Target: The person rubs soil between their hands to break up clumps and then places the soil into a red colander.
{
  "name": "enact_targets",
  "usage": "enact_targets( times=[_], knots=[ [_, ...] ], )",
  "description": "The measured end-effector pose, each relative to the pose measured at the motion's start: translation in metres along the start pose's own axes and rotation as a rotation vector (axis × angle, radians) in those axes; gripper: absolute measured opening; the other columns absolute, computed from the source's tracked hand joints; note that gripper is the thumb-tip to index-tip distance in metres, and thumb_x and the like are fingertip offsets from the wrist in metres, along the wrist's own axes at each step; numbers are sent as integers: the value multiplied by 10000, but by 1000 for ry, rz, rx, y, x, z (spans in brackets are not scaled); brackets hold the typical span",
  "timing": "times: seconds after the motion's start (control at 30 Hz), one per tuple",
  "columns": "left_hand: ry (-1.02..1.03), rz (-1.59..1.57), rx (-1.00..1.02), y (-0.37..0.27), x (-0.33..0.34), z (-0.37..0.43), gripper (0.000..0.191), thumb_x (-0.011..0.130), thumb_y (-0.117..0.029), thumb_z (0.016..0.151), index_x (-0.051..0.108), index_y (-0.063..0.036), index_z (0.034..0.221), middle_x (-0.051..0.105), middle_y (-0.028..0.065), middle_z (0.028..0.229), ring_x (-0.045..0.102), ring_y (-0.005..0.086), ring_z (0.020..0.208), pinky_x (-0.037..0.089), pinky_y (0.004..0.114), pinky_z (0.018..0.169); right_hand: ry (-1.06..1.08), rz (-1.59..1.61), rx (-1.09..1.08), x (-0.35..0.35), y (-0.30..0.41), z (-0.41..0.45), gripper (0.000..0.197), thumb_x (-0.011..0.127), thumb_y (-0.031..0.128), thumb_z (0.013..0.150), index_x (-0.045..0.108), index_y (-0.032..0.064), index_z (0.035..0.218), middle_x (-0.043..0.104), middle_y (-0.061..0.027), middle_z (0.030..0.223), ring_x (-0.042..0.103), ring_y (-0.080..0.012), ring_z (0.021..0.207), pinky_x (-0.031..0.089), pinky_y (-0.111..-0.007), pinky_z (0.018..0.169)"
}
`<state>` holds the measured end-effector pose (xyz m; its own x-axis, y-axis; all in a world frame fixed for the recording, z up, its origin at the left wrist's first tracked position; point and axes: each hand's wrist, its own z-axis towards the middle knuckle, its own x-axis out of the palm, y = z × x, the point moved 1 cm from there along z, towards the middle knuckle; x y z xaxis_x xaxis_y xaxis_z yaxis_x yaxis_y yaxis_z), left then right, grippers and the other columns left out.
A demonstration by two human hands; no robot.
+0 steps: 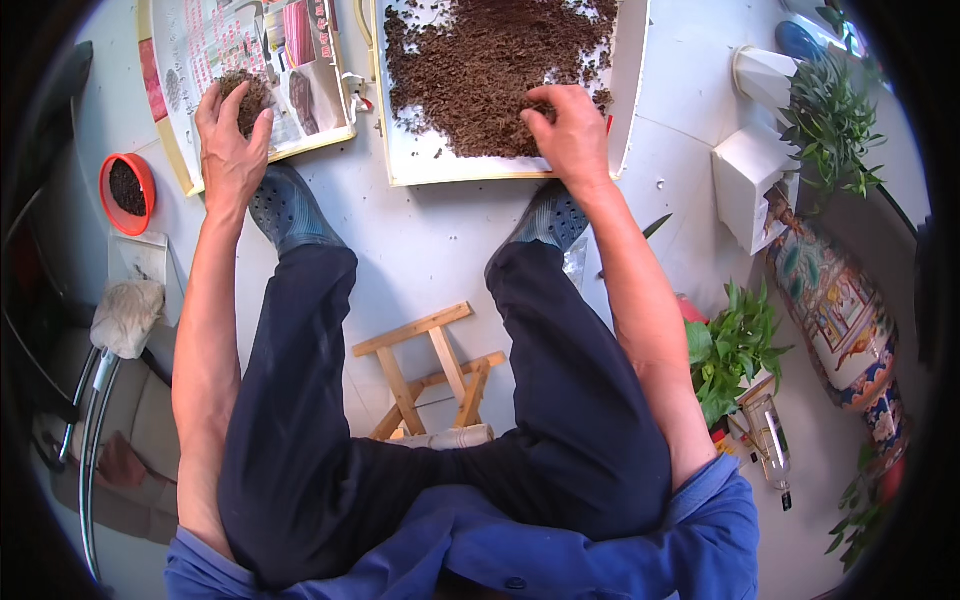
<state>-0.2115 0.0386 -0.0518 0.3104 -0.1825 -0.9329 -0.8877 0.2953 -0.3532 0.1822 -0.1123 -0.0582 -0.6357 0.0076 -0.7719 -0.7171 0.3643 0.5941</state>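
Observation:
My left hand [234, 139] is over a small brown clump of fibrous material [253, 101], fingers spread and thumb at its near right side. Its underside is hidden, so a grip cannot be made out. This clump lies on a shallow printed box or lid [315, 112] with pictures and writing. To the right, a white shallow tray [450, 171] carries a wide layer of loose brown coir-like growing medium [487, 67]. At that layer's near right edge is my right hand [574, 131], thumb and fingers curled with some medium visible between them.
An orange pot [127, 193] of dark soil stands at left, near a cloth-covered metal frame [127, 319]. Between my legs is a wooden folding stool [431, 367]. At right are potted plants [832, 124], a painted porcelain vase [840, 322] and a glass bottle [769, 439].

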Motion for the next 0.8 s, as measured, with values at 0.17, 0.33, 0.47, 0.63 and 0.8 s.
enact_targets(
  times=[0.17, 0.33, 0.47, 0.63, 0.8],
  knots=[
    [-72, 15, 29, -36, -12, 2, 432, 683, -240, 909, 617, -76, 1303, 440, 223, 1446, 438, 382, 1344, 400, 432, 1108, 75, 530, 412, -25, -7, 6, 273, 785, 158, 838, 725, 76, 1092, 675, -20, 890, 607, -72, 714, 516, -244, 663],
    [-18, -300, 206, -103, -16, 10, 367, 671, -206, 939, 643, -67, 1277, 522, 164, 1397, 540, 313, 1262, 455, 391, 1063, -3, 850, 383, -41, 6, 8, 288, 734, 44, 893, 668, -3, 1169, 682, -25, 983, 627, -70, 851, 516, -213, 759],
    [533, -1452, -493, -182, 23, 11, 528, 563, -438, 1009, 545, -65, 1383, 548, 154, 1361, 502, 283, 1307, 362, 405, 1130, 18, 1080, 334, -41, 32, 7, 266, 719, 15, 903, 657, -10, 1161, 686, -40, 1019, 647, -85, 891, 537, -217, 793],
    [511, -2048, -845, -250, 55, 8, 464, 517, -473, 1032, 595, -59, 1227, 613, 71, 1187, 561, 190, 1093, 456, 396, 982, -192, 580, 145, -12, 73, 3, 151, 711, 55, 881, 691, 0, 1019, 705, -110, 1019, 685, -172, 837, 558, -302, 740],
    [512, -1890, -1005, -223, 65, 20, 307, 536, -320, 1046, 627, -32, 991, 645, 86, 941, 640, 207, 898, 553, 364, 822, -198, 210, -392, -5, 104, -24, 402, 616, -68, 798, 636, -25, 1197, 666, -201, 1149, 635, -383, 1045, 505, -433, 922]
  ],
)
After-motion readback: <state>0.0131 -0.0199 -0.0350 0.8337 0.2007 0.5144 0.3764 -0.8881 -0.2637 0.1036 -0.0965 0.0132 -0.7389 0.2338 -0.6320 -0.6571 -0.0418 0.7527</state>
